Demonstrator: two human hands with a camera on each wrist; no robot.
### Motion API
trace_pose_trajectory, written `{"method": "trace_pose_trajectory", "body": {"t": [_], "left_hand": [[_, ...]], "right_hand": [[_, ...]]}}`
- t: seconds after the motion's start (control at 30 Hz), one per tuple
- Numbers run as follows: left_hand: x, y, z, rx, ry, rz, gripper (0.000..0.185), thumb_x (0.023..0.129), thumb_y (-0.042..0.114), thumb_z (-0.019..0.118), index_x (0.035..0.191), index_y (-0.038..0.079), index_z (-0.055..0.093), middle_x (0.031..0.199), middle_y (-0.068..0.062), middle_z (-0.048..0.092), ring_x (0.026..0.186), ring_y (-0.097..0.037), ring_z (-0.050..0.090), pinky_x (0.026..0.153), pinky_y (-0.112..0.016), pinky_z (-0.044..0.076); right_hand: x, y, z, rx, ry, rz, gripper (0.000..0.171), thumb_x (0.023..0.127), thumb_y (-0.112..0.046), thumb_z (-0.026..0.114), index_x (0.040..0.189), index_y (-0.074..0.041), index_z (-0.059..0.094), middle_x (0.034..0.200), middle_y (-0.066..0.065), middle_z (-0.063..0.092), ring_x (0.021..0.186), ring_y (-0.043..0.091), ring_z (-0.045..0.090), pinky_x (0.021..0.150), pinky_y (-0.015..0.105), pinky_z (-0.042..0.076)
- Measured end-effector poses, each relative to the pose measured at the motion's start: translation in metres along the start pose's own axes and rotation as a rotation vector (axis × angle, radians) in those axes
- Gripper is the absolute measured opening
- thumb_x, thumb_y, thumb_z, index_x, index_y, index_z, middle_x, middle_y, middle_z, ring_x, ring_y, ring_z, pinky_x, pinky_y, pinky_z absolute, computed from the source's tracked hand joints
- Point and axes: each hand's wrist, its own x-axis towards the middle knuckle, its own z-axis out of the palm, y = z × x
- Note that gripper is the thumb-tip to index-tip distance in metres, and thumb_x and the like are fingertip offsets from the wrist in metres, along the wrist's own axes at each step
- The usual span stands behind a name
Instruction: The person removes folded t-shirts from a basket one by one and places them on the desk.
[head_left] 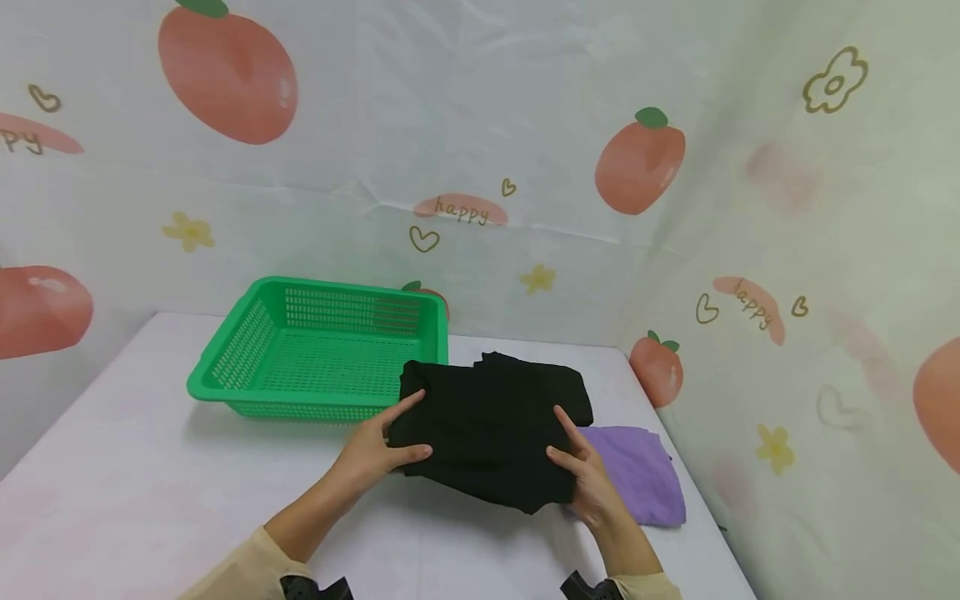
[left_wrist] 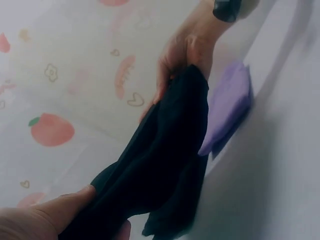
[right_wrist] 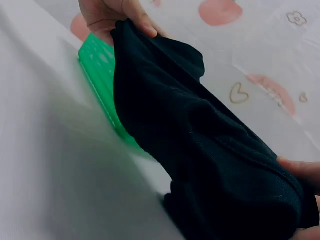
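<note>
Both hands hold a folded black garment (head_left: 487, 433) above the table, one at each side. The left hand (head_left: 378, 446) grips its left edge, thumb and a finger on the upper face. At the opposite edge the right hand (head_left: 588, 475) pinches the cloth in the same way. Seen from the left wrist, the black cloth (left_wrist: 155, 155) stretches between the two hands and part of it hangs down. Its underside folds (right_wrist: 200, 130) show in the right wrist view. What kind of garment it is, I cannot tell.
A green plastic basket (head_left: 217, 383) with slotted walls stands at the back left, just behind the garment. A folded purple cloth (head_left: 637, 479) lies on the white table (head_left: 112, 467) at the right, partly behind the right hand. Fruit-printed sheets (head_left: 465, 100) hang behind and at the right.
</note>
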Motion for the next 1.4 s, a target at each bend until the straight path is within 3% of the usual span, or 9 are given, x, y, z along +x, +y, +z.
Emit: {"method": "trace_pose_trajectory", "body": {"t": [0.1, 0.27, 0.53, 0.83, 0.97, 1.1, 1.27, 1.4], "left_hand": [[0.003, -0.001, 0.011, 0.018, 0.010, 0.013, 0.082, 0.077, 0.030, 0.085, 0.149, 0.029, 0.046, 0.152, -0.021, 0.041, 0.136, -0.041, 0.042, 0.098, -0.053, 0.048], [0.006, -0.002, 0.029, -0.004, 0.024, 0.036, 0.080, 0.076, 0.024, 0.086, 0.147, 0.030, 0.049, 0.147, -0.021, 0.047, 0.135, -0.040, 0.045, 0.100, -0.054, 0.047], [0.009, -0.007, 0.050, -0.017, 0.013, 0.074, 0.075, 0.077, 0.019, 0.085, 0.144, 0.029, 0.053, 0.146, -0.019, 0.049, 0.136, -0.040, 0.044, 0.102, -0.054, 0.046], [0.011, -0.016, 0.061, -0.040, -0.002, 0.073, 0.074, 0.079, 0.019, 0.083, 0.144, 0.033, 0.052, 0.149, -0.017, 0.047, 0.136, -0.038, 0.044, 0.102, -0.052, 0.046], [0.012, -0.022, 0.064, -0.009, 0.003, 0.083, 0.073, 0.079, 0.017, 0.083, 0.144, 0.031, 0.052, 0.146, -0.017, 0.050, 0.136, -0.039, 0.044, 0.103, -0.054, 0.044], [0.012, -0.029, 0.065, 0.033, 0.010, 0.071, 0.073, 0.079, 0.016, 0.082, 0.144, 0.030, 0.053, 0.145, -0.020, 0.051, 0.135, -0.041, 0.044, 0.104, -0.057, 0.042], [0.014, -0.039, 0.064, 0.066, 0.032, 0.069, 0.072, 0.079, 0.017, 0.082, 0.144, 0.029, 0.053, 0.146, -0.021, 0.049, 0.137, -0.043, 0.041, 0.105, -0.061, 0.039], [0.017, -0.047, 0.064, 0.060, 0.032, 0.072, 0.072, 0.079, 0.016, 0.082, 0.144, 0.026, 0.053, 0.145, -0.022, 0.050, 0.136, -0.043, 0.043, 0.105, -0.060, 0.040]], "right_hand": [[-0.004, 0.001, -0.008, -0.006, 0.046, 0.020, 0.068, 0.098, 0.004, 0.046, 0.158, -0.020, 0.024, 0.135, -0.007, 0.052, 0.114, 0.014, 0.063, 0.087, 0.031, 0.057], [-0.011, 0.001, -0.021, -0.040, 0.072, 0.023, 0.068, 0.099, 0.002, 0.047, 0.158, -0.021, 0.023, 0.141, -0.009, 0.044, 0.117, 0.011, 0.061, 0.091, 0.030, 0.055], [-0.018, 0.006, -0.036, -0.065, 0.131, 0.019, 0.067, 0.098, 0.001, 0.050, 0.157, -0.017, 0.025, 0.156, 0.001, 0.024, 0.117, 0.004, 0.058, 0.092, 0.026, 0.053], [-0.014, 0.020, -0.047, -0.122, 0.259, -0.005, 0.062, 0.092, 0.002, 0.062, 0.150, -0.012, 0.043, 0.131, -0.012, 0.054, 0.108, 0.008, 0.063, 0.084, 0.028, 0.057], [-0.010, 0.027, -0.048, -0.210, 0.334, -0.001, 0.062, 0.088, 0.000, 0.069, 0.146, -0.006, 0.048, 0.141, 0.006, 0.052, 0.105, 0.007, 0.063, 0.083, 0.027, 0.057], [-0.010, 0.032, -0.047, -0.310, 0.364, 0.009, 0.063, 0.086, 0.000, 0.072, 0.144, -0.002, 0.049, 0.149, 0.019, 0.045, 0.115, 0.014, 0.059, 0.084, 0.023, 0.055], [-0.009, 0.036, -0.045, -0.462, 0.384, -0.001, 0.060, 0.085, -0.007, 0.076, 0.140, -0.005, 0.055, 0.148, 0.018, 0.048, 0.131, 0.029, 0.048, 0.087, 0.011, 0.046], [-0.008, 0.041, -0.044, -0.578, 0.407, -0.017, 0.056, 0.084, -0.010, 0.078, 0.137, -0.007, 0.059, 0.144, 0.018, 0.052, 0.134, 0.031, 0.047, 0.099, 0.022, 0.045]]}}
